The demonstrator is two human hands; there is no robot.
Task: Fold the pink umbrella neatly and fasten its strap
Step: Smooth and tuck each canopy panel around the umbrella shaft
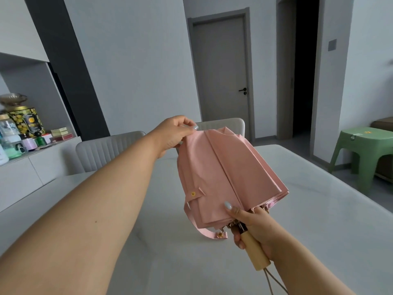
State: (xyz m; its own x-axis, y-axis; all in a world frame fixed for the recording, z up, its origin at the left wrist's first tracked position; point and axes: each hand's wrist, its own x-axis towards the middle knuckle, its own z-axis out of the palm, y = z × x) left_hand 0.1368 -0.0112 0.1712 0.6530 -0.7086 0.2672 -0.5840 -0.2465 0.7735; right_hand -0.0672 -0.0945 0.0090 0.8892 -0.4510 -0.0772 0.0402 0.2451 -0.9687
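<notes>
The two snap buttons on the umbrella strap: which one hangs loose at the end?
The lower snap, at the free end of the strap dangling near the wooden handle. The yellow snap sits higher, on the canopy where the strap is attached.

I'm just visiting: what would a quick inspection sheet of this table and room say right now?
Surface: pale table, bare where visible.
Job's things: pink umbrella collapsed, panels loosely pleated; strap hanging unfastened; wooden handle.
Clutter: tins and bottles on the sideboard at left.
Hands: left hand pinches the canopy's far edge; right hand grips the handle, thumb on the fabric.
Cables: nothing seen, only the handle's wrist cord.
Surroundings: two chairs, closed door, green stool.
</notes>
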